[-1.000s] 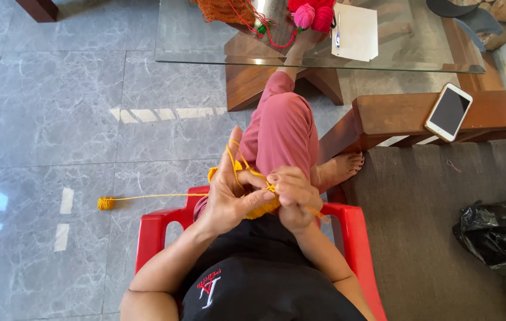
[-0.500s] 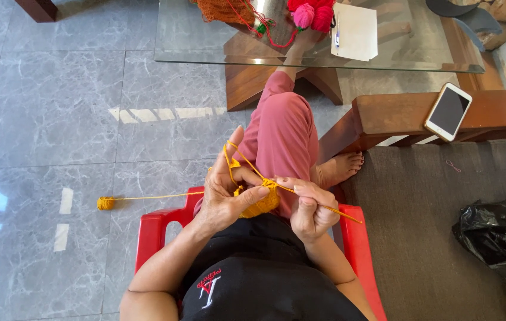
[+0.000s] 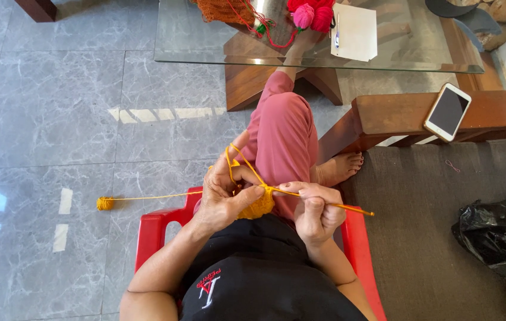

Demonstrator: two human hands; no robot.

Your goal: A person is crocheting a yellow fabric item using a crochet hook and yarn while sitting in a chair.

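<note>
My left hand [image 3: 224, 195] pinches a small piece of orange crochet work [image 3: 257, 205] over my lap, with orange yarn looped over its raised forefinger. My right hand [image 3: 317, 211] grips a thin orange crochet hook [image 3: 348, 207], its tip at the work and its handle pointing right. A strand of yarn runs left from my hands to a small orange yarn ball [image 3: 105, 203] lying on the grey tiled floor. I sit on a red plastic chair [image 3: 155, 233] with one leg in pink trousers [image 3: 285, 131] crossed.
A glass-topped table [image 3: 205, 44] on a wooden base stands ahead, with red and orange yarn items [image 3: 312, 15] and a white paper [image 3: 355, 32] on it. A phone [image 3: 447, 112] lies on a wooden bench arm. A black plastic bag [image 3: 496, 235] sits on the dark cushion at right.
My right hand has pulled the hook out to the right, away from my left hand, drawing yarn with it. The left hand and yarn ball have stayed put.
</note>
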